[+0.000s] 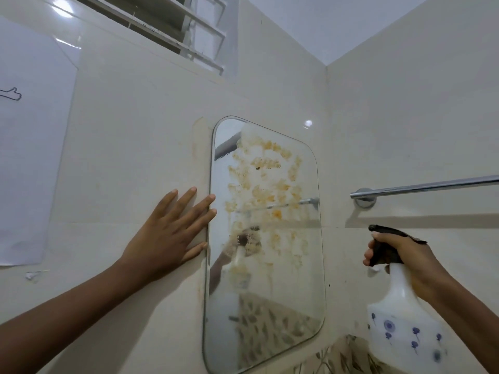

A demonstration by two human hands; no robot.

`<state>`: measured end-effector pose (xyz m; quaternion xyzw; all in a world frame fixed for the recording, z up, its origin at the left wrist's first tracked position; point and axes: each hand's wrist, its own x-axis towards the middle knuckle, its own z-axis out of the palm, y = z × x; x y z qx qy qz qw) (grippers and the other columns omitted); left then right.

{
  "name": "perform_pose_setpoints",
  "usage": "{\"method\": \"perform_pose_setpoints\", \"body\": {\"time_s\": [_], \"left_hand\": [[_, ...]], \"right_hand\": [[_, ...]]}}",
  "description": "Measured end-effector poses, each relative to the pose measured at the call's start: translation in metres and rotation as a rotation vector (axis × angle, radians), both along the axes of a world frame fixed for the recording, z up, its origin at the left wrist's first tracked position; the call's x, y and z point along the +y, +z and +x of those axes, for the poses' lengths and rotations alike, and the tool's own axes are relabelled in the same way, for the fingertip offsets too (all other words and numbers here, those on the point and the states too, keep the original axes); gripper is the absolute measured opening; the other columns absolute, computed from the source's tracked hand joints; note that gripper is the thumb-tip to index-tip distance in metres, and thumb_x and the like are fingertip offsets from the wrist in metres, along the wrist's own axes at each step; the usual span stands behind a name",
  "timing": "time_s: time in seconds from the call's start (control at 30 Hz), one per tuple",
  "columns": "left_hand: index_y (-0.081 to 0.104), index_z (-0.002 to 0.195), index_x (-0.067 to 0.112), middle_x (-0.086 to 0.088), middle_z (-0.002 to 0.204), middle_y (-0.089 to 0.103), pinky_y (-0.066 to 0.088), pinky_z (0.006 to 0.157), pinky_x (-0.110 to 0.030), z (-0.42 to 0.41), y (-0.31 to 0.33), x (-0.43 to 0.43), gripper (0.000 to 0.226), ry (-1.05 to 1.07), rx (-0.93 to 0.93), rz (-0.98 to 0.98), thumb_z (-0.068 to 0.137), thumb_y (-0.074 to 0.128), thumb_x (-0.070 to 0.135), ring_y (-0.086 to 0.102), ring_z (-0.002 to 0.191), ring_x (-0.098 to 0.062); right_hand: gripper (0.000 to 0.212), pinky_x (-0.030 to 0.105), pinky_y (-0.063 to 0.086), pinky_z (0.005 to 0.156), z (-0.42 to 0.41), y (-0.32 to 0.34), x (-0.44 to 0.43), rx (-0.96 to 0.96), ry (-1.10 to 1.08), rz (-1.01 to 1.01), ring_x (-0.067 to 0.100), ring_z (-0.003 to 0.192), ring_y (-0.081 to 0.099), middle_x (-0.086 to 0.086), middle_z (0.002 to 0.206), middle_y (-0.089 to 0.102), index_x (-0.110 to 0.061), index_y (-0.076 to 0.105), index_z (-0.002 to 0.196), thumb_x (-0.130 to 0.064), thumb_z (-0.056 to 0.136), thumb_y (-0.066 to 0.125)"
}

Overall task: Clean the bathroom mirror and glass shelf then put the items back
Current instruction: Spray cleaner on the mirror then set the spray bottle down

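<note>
A rounded rectangular mirror (pixel 266 279) hangs on the cream tiled wall, its upper half smeared with orange-brown stains. My left hand (pixel 172 233) lies flat on the wall with straight fingers, the fingertips touching the mirror's left edge. To the right of the mirror, my right hand (pixel 399 255) grips the black trigger head of a white spray bottle (pixel 402 327) with blue flower prints, nozzle pointing left toward the glass. The glass shelf is not in view.
A chrome towel bar (pixel 421 186) runs along the right wall above the bottle. A white paper sheet (pixel 29 147) is stuck on the wall at the left. A louvred window (pixel 189 36) sits high above. A leaf-patterned surface (pixel 345 357) shows below the mirror.
</note>
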<state>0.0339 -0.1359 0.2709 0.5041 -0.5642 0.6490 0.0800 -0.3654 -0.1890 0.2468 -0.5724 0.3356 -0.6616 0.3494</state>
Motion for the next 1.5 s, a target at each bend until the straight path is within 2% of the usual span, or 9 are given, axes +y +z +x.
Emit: {"method": "perform_pose_setpoints", "body": {"time_s": [0.13,0.3,0.47,0.57,0.77,1.0,1.23,1.37,1.5], "left_hand": [[0.037,0.143,0.015,-0.01,0.154,0.031,0.022,0.112,-0.052,0.0,-0.001,0.001,0.063,0.0,-0.003,-0.006,0.093,0.025,0.052,0.029,0.139,-0.036],[0.036,0.143,0.015,-0.01,0.154,0.029,0.023,0.111,-0.053,0.0,0.0,0.001,0.063,-0.002,-0.002,0.001,0.093,0.025,0.051,0.03,0.139,-0.037],[0.034,0.144,0.015,-0.01,0.155,0.028,0.024,0.111,-0.053,0.0,-0.001,0.001,0.062,-0.002,-0.007,-0.005,0.094,0.023,0.051,0.031,0.139,-0.038],[0.033,0.144,0.015,-0.01,0.155,0.028,0.024,0.111,-0.053,0.001,0.0,0.0,0.062,0.006,-0.015,-0.008,0.094,0.023,0.049,0.03,0.139,-0.038],[0.035,0.143,0.014,-0.012,0.154,0.029,0.023,0.111,-0.054,0.001,0.0,0.0,0.059,-0.005,-0.021,-0.01,0.094,0.025,0.045,0.031,0.138,-0.039],[0.035,0.143,0.014,-0.012,0.154,0.029,0.024,0.11,-0.054,0.0,0.0,0.001,0.058,-0.018,-0.022,-0.016,0.094,0.024,0.044,0.032,0.138,-0.04],[0.034,0.143,0.013,-0.012,0.154,0.029,0.022,0.11,-0.054,0.0,0.0,0.0,0.058,-0.015,-0.031,-0.03,0.094,0.026,0.043,0.032,0.137,-0.04],[0.031,0.144,0.014,-0.012,0.155,0.027,0.021,0.111,-0.053,0.0,-0.001,0.0,0.058,-0.006,-0.032,-0.032,0.095,0.024,0.044,0.031,0.138,-0.04],[0.031,0.144,0.014,-0.012,0.155,0.028,0.02,0.112,-0.053,0.0,-0.001,0.0,0.058,-0.003,-0.034,-0.034,0.095,0.024,0.044,0.031,0.138,-0.039]], "right_hand": [[0.018,0.03,0.049,0.048,-0.007,-0.01,-0.008,-0.004,-0.047,0.017,0.026,0.045,0.058,0.017,0.055,0.059,0.004,0.059,0.074,-0.01,0.086,0.058],[0.028,0.037,0.041,0.059,0.005,-0.019,0.008,0.276,0.146,-0.095,0.037,0.072,0.065,0.026,0.075,0.066,0.009,0.062,0.084,-0.018,0.083,0.057],[0.044,0.028,0.04,0.049,0.02,-0.028,0.025,0.395,0.264,-0.118,0.031,0.064,0.063,0.027,0.071,0.064,0.008,0.062,0.079,-0.033,0.065,0.068],[0.036,0.029,0.036,0.049,0.022,-0.034,0.023,0.426,0.29,-0.072,0.03,0.061,0.06,0.025,0.066,0.062,0.008,0.061,0.076,-0.027,0.07,0.066],[0.024,0.029,0.034,0.049,0.004,-0.049,-0.005,0.25,0.088,0.027,0.033,0.066,0.064,0.025,0.07,0.066,0.008,0.063,0.083,-0.015,0.084,0.057],[0.016,0.031,0.05,0.046,-0.016,-0.066,-0.031,-0.01,-0.102,0.085,0.028,0.047,0.055,0.021,0.063,0.057,0.01,0.063,0.092,-0.003,0.084,0.058],[0.032,0.033,0.041,0.054,-0.005,-0.078,-0.012,0.326,0.244,0.032,0.039,0.07,0.062,0.032,0.075,0.064,0.01,0.063,0.082,-0.021,0.084,0.058],[0.043,0.031,0.039,0.052,0.004,-0.09,-0.008,0.383,0.383,0.045,0.036,0.064,0.059,0.031,0.071,0.061,0.008,0.064,0.077,-0.035,0.069,0.066],[0.037,0.031,0.032,0.053,0.007,-0.098,-0.011,0.38,0.337,0.049,0.03,0.058,0.053,0.029,0.064,0.058,0.007,0.062,0.072,-0.03,0.072,0.067]]}}
